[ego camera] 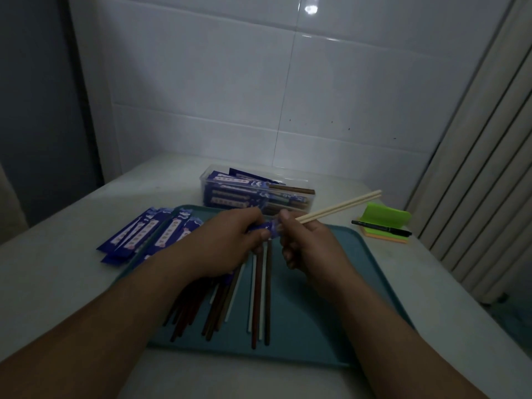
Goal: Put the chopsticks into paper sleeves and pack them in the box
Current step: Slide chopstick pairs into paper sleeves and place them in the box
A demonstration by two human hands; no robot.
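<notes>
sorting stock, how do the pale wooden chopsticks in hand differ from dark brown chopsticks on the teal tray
Pale wooden chopsticks are light tan, dark brown chopsticks reddish brown. The pale pair tilts in the right hand; the dark ones lie flat on the teal tray. Both are straight.

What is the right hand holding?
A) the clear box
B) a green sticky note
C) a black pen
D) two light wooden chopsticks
D: the right hand grips a pair of light chopsticks; the left hand holds the blue paper sleeve, and the black pen lies untouched.
</notes>
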